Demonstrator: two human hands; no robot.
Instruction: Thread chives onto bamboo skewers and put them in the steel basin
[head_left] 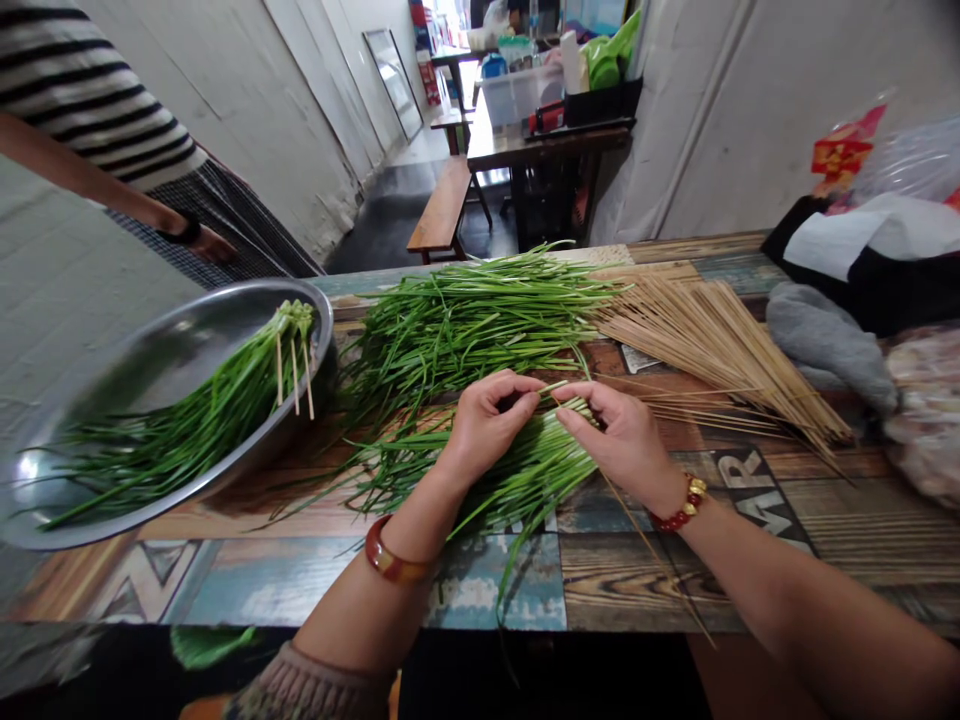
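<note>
Just above a bunch of green chives (525, 470) on the table, my two hands meet at the pale stalk ends. Thumb and forefinger of my left hand (487, 420) pinch a chive stalk. My right hand (619, 435) is closed at the same stalk's end, fingertips almost touching the left ones. From beneath the right hand a thin bamboo skewer (660, 560) slants toward the table's front edge; whether that hand grips it is hidden. Behind lies a larger pile of chives (465, 310), its stalks touching a fan of bamboo skewers (720, 350).
To the left, a metal basin (135, 350) holds skewered chives (217, 410). A grey cloth (825, 340) and plastic bags (926, 400) lie at right on the patterned table (495, 580). Someone in a striped top (97, 100) stands beyond the basin. A bench (442, 205) is behind.
</note>
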